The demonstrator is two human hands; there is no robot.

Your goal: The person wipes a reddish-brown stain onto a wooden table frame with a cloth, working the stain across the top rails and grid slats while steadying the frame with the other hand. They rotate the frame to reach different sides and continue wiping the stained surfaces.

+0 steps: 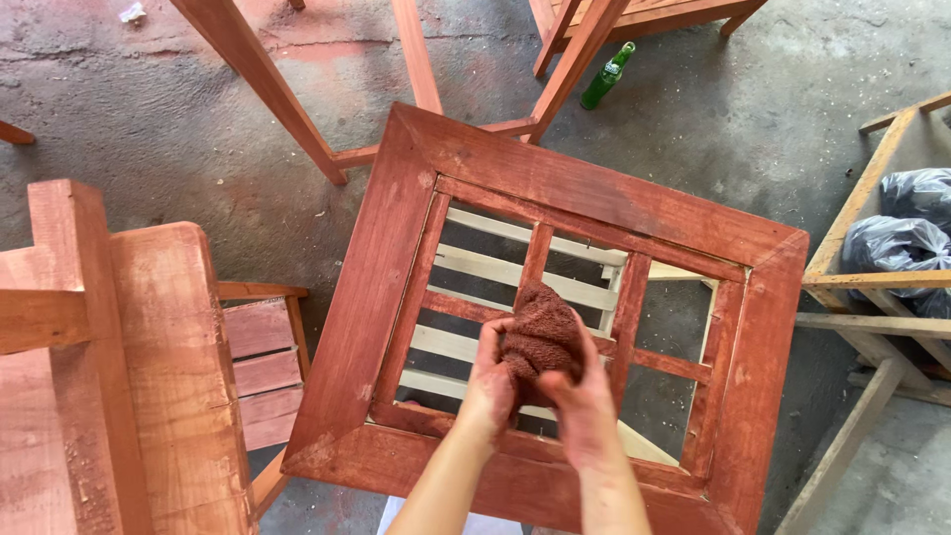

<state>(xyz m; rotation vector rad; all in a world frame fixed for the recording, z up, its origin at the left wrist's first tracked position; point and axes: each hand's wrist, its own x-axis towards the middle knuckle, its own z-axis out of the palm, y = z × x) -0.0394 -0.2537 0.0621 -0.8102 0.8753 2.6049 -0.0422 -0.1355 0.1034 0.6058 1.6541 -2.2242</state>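
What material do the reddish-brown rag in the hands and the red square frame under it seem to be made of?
The reddish-brown rag looks like terry cloth: soft, nubby, bunched, stain-soaked. The red square frame looks like wood with a matte red stain; grain and mitred corner joints show. Both the left hand and the right hand grip the rag.

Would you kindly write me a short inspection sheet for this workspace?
Surface: red-stained wooden frame with inner slats, over a grey concrete floor.
Job's things: reddish-brown cloth bunched in both hands.
Clutter: green bottle lying on the floor; black bags at right.
Grippers: left hand and right hand, stained red, grip the cloth.
Cables: nothing seen.
Surroundings: stained furniture at left, unstained frame at right.
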